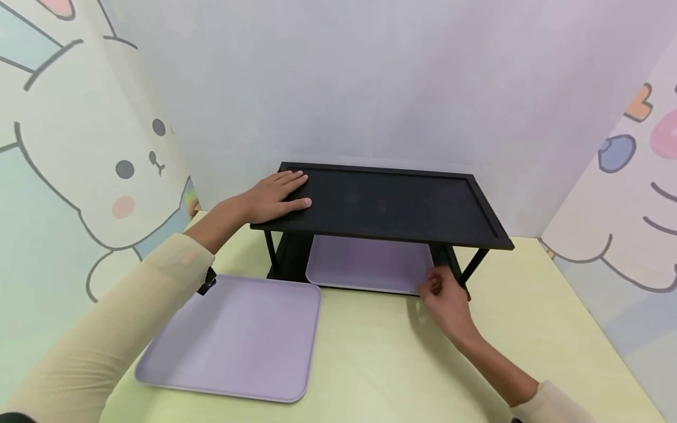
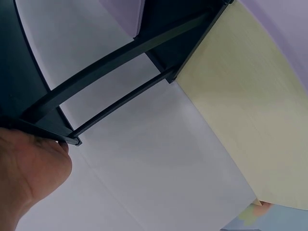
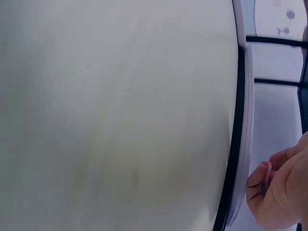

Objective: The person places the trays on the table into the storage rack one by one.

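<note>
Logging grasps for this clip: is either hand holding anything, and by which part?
Right hand seems to pinch the front right corner of the lilac tray on the black shelf's lower tier; grip partly hidden. Left hand rests flat on top.

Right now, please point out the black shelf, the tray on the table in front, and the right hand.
black shelf (image 1: pixel 391 202), head view, middle of its top board.
front tray (image 1: pixel 238 338), head view, bare flat middle.
right hand (image 1: pixel 443 298), head view, back of the hand.
</note>
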